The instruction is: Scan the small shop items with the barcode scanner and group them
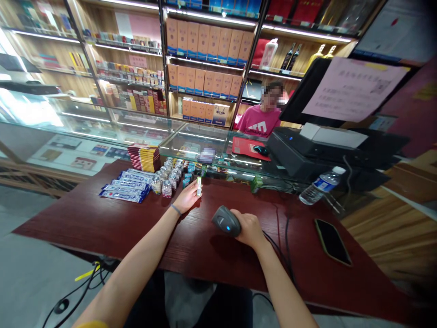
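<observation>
My right hand [250, 229] is wrapped round a dark barcode scanner [226, 220] with a lit blue light, held over the dark red table. In my left hand [187, 197] is a small green-and-white pack [199, 186], upright between the fingers, its side turned toward the scanner. Left of this hand stand several small lidded jars [167, 187]. Small blue containers [186, 182] line up just behind the hand. Farther left lie blue-and-white packets [125, 186] in a row, with a stack of red-and-yellow packs [144, 157] behind them.
A water bottle [321, 186] leans at the right, near a phone [332, 241] lying on the table [136, 228]. Black cables run beside the scanner. Behind are a glass counter [191, 132], a black printer-like machine [307, 155], and a seated person in a pink shirt [257, 120].
</observation>
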Available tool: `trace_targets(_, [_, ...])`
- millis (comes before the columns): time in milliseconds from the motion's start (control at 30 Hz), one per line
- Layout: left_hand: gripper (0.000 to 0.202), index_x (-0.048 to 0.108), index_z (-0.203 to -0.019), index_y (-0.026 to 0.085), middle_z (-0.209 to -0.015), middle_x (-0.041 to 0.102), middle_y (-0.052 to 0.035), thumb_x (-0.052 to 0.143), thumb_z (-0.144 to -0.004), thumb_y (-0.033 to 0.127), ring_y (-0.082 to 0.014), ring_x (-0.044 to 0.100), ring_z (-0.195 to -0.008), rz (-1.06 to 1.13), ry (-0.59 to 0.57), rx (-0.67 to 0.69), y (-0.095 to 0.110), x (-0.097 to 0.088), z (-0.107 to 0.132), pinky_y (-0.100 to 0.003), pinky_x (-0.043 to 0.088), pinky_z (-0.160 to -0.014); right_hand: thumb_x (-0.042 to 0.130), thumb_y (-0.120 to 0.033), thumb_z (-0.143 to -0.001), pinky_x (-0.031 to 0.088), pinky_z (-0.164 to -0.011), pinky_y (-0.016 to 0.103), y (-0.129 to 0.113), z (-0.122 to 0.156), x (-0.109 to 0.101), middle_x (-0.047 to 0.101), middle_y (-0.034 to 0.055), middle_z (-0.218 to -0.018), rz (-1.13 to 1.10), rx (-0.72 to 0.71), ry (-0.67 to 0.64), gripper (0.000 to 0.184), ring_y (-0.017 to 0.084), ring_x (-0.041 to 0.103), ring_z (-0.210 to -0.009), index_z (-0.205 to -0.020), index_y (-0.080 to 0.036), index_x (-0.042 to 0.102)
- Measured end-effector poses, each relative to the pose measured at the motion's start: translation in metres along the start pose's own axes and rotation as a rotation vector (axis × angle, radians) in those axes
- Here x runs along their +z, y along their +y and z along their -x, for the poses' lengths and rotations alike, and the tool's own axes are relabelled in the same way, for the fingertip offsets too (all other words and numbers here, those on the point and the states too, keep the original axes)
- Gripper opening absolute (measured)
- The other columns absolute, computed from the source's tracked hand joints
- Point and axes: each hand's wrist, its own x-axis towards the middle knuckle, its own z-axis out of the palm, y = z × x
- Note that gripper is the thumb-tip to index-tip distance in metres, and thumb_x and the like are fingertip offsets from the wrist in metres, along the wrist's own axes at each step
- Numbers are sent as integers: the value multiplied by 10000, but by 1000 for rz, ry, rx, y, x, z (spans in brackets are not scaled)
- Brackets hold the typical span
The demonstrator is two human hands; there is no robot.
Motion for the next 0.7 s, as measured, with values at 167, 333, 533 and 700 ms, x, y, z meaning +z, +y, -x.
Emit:
trace_targets(167, [415,678,-1178,235,-1032,710,-68,787,-795,353,-152,659,-850,243,-133,-168,6,2,7,-293,558,-764,604,-306,-729,442,-606,277,7,1,2,743,55,-781,30,-18,78,496,203,689,-631,-1199,-147,585])
trace_targets(333, [535,594,-1135,224,-1017,688,-21,854,-693,376,-133,656,-846,147,-162,-67,5,11,16,-256,535,-739,552,-303,-822,465,-590,279,21,5,1,719,56,-735,88,36,339,325,195,672,-596,-1099,-143,605])
trace_targets(533, [527,497,-1013,208,-932,687,-24,848,-641,333,-182,682,-879,-185,-107,163,-13,42,14,-327,544,-810,609,-369,-837,473,-555,289,40,17,-4,681,33,-685,166,228,522,280,203,646,-561,-1030,-166,604])
trace_targets(700, [417,473,-977,212,-868,665,-4,786,-704,248,-173,674,-817,-366,-86,246,-25,94,12,-305,526,-755,629,-389,-824,512,-591,297,50,24,-8,694,57,-743,171,320,589,318,211,671,-620,-1044,-161,610])
